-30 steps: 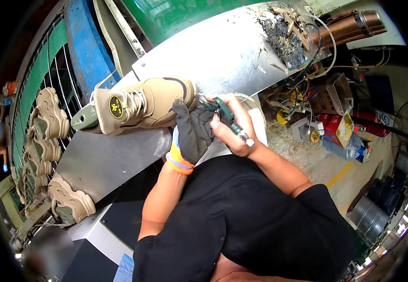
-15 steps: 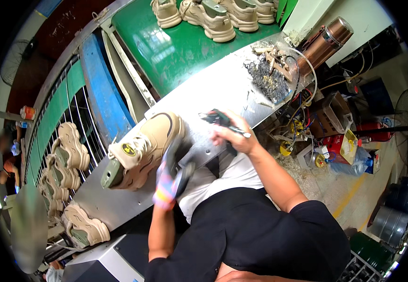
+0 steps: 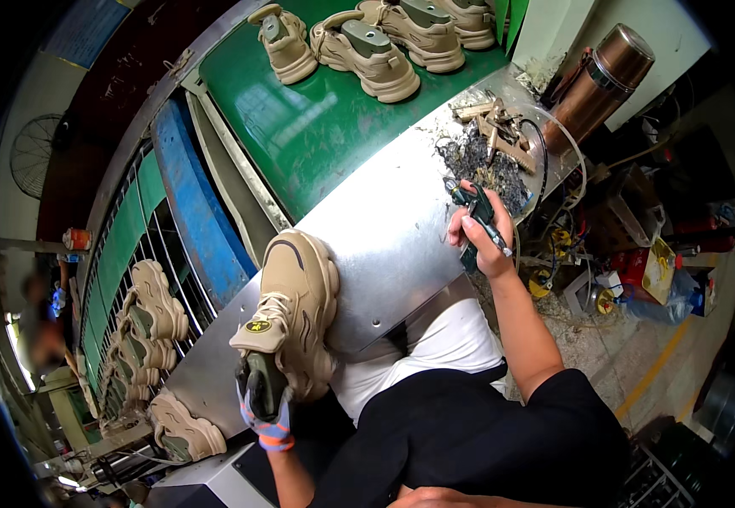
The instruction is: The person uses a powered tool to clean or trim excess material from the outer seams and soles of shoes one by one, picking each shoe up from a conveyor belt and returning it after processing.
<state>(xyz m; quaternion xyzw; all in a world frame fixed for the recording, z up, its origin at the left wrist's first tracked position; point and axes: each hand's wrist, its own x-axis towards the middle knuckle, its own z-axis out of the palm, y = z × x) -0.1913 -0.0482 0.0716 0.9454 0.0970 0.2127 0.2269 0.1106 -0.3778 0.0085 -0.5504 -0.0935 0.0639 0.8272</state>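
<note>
A beige sneaker (image 3: 287,292) with white laces and a round yellow-and-black tongue badge lies on the metal bench, toe pointing away. A green shoe last (image 3: 264,385) fills its opening. My left hand (image 3: 268,423), in a grey-and-orange glove, is closed around the heel end, on the last; some fingers are hidden behind it. Over the bench to the right, my bare right hand (image 3: 490,241) grips a small dark green handheld tool (image 3: 478,212) with metal fittings. The tool is apart from the sneaker, and its exact kind is unclear.
More beige sneakers stand on the green surface (image 3: 257,127) at the back and on the wire rack (image 3: 160,229) at left. Blackened scraps (image 3: 478,161) and a looped hose lie at the metal bench's (image 3: 393,254) right end, beside a copper thermos (image 3: 600,85).
My left hand has moved down and left from the sneaker's side to its heel. The sneaker has turned, toe farther away. My right hand has moved right with the tool.
</note>
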